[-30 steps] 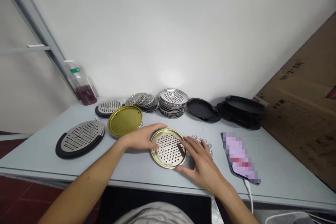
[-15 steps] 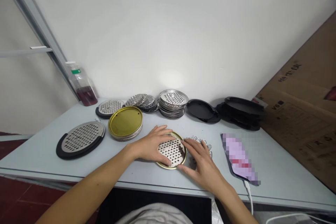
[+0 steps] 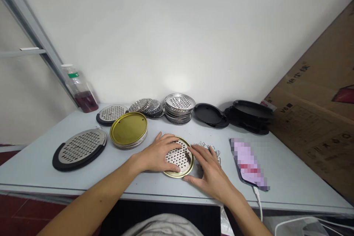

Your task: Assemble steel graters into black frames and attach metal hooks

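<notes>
A round perforated metal grater disc (image 3: 179, 159) lies inside a shallow gold-coloured lid (image 3: 181, 176) on the table in front of me. From the left, my left hand (image 3: 157, 153) grips the pair, its thumb and fingers over the disc's edge. My right hand (image 3: 208, 167) holds the right side of the gold rim between thumb and forefinger. Behind and beside my right hand lie several small wire rings (image 3: 217, 151), partly hidden. The fingers cover parts of the disc and rim.
Left of my hands are stacked gold lids (image 3: 128, 129) and a black-edged grater (image 3: 80, 149), with another black-edged grater (image 3: 112, 113) behind. Metal discs (image 3: 179, 108) and black holders (image 3: 211, 115) line the wall. At right are a cabled phone (image 3: 249, 164) and a cardboard box (image 3: 315, 118).
The view has shifted slightly, so things on the table appear a little further left. Both hands stay at the disc and gold lid, with hardly any change in grip.
</notes>
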`<control>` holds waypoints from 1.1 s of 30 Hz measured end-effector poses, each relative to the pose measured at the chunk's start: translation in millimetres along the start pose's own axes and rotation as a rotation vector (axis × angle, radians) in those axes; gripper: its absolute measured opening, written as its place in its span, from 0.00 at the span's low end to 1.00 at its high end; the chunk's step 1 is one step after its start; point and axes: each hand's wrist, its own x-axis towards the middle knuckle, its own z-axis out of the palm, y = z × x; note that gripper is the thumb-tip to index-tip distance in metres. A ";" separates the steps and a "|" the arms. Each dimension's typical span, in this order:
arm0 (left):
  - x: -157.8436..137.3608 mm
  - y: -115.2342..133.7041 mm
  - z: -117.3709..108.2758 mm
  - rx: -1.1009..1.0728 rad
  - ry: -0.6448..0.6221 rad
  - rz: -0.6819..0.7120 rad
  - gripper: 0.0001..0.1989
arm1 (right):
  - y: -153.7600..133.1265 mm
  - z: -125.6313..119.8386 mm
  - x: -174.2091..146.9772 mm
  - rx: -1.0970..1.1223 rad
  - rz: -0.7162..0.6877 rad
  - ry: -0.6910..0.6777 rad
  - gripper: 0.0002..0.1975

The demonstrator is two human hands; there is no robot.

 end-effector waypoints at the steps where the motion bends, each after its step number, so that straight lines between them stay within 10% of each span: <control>1: -0.4 0.1 0.0 0.001 0.014 0.004 0.36 | -0.2 -0.2 0.0 -0.001 0.000 -0.003 0.41; 12: 4.0 -0.3 3.1 -0.007 0.150 0.074 0.27 | 0.2 1.1 -0.9 0.004 -0.014 0.016 0.38; 33: -1.0 3.0 -0.3 -0.020 0.019 0.016 0.34 | -0.4 -0.1 -1.2 -0.005 -0.009 -0.004 0.33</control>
